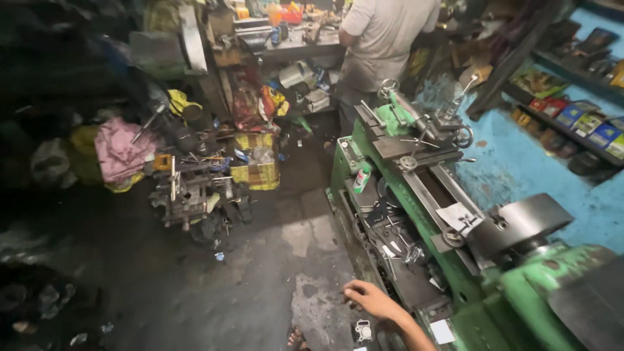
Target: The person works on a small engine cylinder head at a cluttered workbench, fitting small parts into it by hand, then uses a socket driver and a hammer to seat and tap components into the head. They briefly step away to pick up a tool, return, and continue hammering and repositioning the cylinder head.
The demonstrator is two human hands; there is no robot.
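one hand (372, 300) is in view, a right hand, at the near end of the green lathe (455, 260); its fingers are loosely curled, half closed, and it holds nothing, hovering just beside the lathe's front tray (383, 247) of small tools. left of the lathe, well apart across the dark concrete floor (247, 279), sits a pile of metal parts (192, 188) with a pink cloth (120, 153) further left. the lathe's long axis runs from the near right corner away toward the upper middle, the chuck (520, 224) at the near end. at the lathe's far end a person in a light shirt (383, 32) stands facing a workbench. right of the lathe, shelves (578, 117) line a blue wall.
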